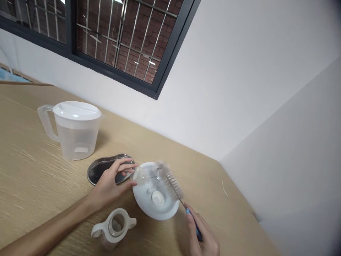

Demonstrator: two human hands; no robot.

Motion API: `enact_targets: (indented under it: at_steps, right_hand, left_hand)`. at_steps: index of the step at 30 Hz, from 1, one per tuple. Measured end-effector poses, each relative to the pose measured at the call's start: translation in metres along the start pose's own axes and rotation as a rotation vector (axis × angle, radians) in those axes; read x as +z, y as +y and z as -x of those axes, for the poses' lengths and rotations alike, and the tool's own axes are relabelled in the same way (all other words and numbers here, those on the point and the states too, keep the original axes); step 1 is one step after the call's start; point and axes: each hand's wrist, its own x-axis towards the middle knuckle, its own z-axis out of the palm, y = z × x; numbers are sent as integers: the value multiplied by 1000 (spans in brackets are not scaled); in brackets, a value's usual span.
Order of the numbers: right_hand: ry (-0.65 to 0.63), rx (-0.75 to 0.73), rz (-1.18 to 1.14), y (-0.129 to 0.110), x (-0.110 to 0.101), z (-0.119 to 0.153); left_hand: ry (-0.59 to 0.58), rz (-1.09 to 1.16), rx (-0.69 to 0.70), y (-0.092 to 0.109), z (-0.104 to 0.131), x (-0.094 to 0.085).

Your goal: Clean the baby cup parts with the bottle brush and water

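My left hand (pixel 113 183) is closed with thumb and fingertips around the rim of a translucent, cup-shaped piece (pixel 140 175), held over the left side of a white bowl (pixel 165 216). In my right hand (pixel 201 233) is a bottle brush (pixel 173 185) with white bristles and a blue handle. Its bristle head, blurred at the tip, is above the bowl's right side, apart from the translucent piece. A white ring-shaped part (pixel 157 198) lies inside the bowl. Nearer me, a two-handled baby bottle (pixel 116 227) stands upright with its top uncovered.
Behind my left hand sits a kidney-shaped metal tray (pixel 97 170). A lidded translucent pitcher (pixel 78 137) stands farther back on the left. A thin pale strip (pixel 224 188) lies on the wooden table (pixel 48 170) to the right. The wall (pixel 186 117) borders its far edge.
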Motion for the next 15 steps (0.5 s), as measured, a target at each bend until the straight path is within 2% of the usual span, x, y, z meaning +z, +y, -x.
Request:
enact_targets:
  at_steps: [3,8,15]
  right_hand:
    - [38,19,-72,-1,5,9]
    - [-51,-82,-95,4,8,10]
    - [94,64,-93,-5,4,8]
  left_hand:
    - [-13,-9,-4,2,1,-1]
    - [-31,94,-17,8,1,0]
    - [-83,225,-78,12,-2,-1]
